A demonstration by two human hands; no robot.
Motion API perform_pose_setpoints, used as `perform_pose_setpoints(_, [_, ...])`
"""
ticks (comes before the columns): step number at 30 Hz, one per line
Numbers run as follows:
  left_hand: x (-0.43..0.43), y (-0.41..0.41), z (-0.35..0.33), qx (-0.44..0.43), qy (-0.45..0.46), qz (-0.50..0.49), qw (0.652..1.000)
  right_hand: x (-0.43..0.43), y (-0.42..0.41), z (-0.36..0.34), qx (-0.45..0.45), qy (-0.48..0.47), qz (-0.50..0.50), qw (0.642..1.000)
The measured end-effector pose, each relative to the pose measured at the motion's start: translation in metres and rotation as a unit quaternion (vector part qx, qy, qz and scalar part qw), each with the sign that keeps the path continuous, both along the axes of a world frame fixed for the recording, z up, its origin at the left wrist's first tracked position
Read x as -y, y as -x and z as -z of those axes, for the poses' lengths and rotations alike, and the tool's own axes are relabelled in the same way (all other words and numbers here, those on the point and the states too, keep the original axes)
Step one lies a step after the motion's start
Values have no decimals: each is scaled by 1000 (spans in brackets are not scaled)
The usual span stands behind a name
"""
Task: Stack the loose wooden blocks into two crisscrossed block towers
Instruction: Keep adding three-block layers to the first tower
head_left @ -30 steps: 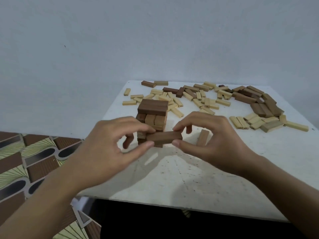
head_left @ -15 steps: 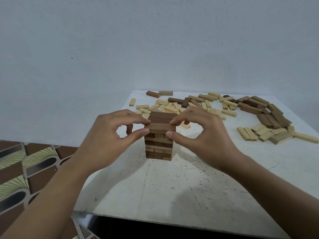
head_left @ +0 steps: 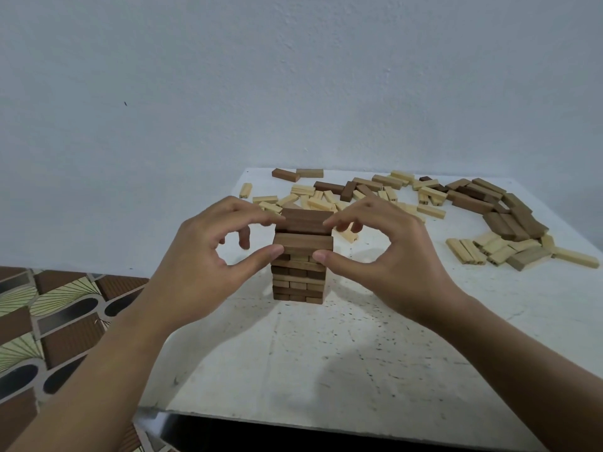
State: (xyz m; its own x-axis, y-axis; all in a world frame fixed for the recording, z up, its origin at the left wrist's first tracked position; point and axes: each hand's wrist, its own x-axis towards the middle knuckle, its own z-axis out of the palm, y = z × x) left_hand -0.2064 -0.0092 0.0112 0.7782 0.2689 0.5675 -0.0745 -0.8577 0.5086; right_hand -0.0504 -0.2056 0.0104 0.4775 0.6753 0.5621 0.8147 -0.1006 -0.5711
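A crisscrossed tower of brown and pale wooden blocks stands mid-table. Its top layer shows a brown block at the front and a darker block behind it. My left hand is at the layer's left end and my right hand at its right end. Each thumb presses the front block's lower corner. Each forefinger touches an end of the darker block, so both hands pinch the top layer. Only this one tower is in view.
Loose pale and brown blocks lie scattered behind the tower. More brown blocks and a pale group lie at the right. The white speckled table ends near my forearms, with patterned floor to the left.
Both hands carried a brown block from low in front of the tower up onto its top. It now rests there as the front piece, with my fingers still on the layer.
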Motion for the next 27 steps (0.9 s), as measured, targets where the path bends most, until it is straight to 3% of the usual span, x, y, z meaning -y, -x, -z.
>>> perform_pose_setpoints(9, [-22, -12, 0, -159, 133, 85, 975, 1, -9, -4, -96, 90, -1, 991])
perform_pose_setpoints(17, [-24, -14, 5, -179, 165, 125, 962, -5, -10, 1, -92, 70, -15, 993])
perform_pose_setpoints(27, [-7, -10, 12, -163, 233, 100, 953, -4, -2, 4, -110, 58, -1, 992])
